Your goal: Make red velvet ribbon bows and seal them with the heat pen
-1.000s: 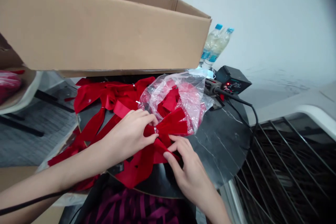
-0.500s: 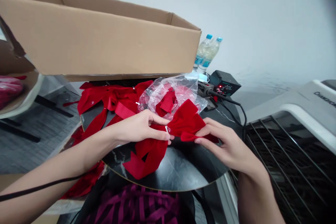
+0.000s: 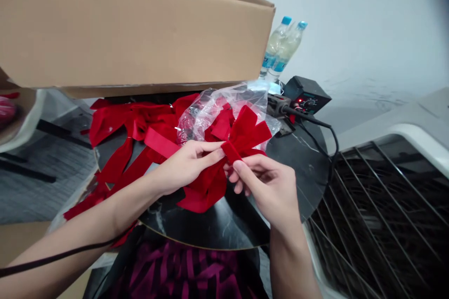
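Note:
A red velvet bow (image 3: 250,131) is held over the round black marbled table (image 3: 217,226), its loops fanned upward and other parts hanging below. My left hand (image 3: 191,163) pinches the bow near its middle. My right hand (image 3: 268,184) grips a short red strip (image 3: 231,152) between thumb and fingers, laid across the bow's middle close to the left fingertips. The silver clip seen before at the bow's middle is now hidden. Behind the hands are a clear plastic bag (image 3: 196,117) with red pieces in it and a heap of red velvet bows (image 3: 147,112).
A large cardboard box (image 3: 140,32) stands behind the table. Two bottles (image 3: 286,51) and a black control box (image 3: 307,96) with a red light and cable lie to its right. A heater-like appliance with a wire grille (image 3: 372,196) stands at the right.
My right hand has moved left from the bow's outer loop to its middle, bringing the strip over it. The bow's loops now point more upward. The view has shifted slightly.

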Demonstrator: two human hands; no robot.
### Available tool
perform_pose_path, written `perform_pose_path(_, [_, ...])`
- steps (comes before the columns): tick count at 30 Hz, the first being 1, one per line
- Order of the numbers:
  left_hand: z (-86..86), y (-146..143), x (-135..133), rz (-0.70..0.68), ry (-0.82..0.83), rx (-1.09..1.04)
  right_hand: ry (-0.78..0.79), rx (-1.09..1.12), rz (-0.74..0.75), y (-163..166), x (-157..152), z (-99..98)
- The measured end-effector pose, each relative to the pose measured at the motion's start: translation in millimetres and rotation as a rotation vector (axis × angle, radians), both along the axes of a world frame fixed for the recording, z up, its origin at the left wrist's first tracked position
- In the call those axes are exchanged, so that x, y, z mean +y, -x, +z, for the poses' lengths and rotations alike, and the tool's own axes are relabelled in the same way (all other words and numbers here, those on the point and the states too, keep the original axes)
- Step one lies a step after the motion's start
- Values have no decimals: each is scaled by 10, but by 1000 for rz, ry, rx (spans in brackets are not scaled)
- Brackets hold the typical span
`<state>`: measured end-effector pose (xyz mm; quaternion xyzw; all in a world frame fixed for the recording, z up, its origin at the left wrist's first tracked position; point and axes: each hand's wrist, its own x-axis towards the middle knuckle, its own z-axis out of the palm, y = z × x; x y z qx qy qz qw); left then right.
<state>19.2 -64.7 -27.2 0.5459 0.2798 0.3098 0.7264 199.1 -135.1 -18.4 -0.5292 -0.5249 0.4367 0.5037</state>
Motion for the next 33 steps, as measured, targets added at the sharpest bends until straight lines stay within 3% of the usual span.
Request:
perform_pose_path(9, [1,25,11,4,-341,196,153,71,72,-30,148,-51])
perform_pose_path(12, [-13,-18,-26,88,-308,165,115,49,17,11,130,-70])
perform_pose_path(18, [51,-91,-116,257,-54,20,-30,-5,-159,114,42,-98])
perform_pose_path(21, [72,-96,-126,269,-106,37,-47,33,-191,155,-11,-96])
perform_pose_path(26, [35,-96,-131,402,-270,64,-13,63,-207,173,-39,-108])
perform_pose_path(33, [73,-134,-195,531,-208,38,-94,34,-274,218,-62,-131])
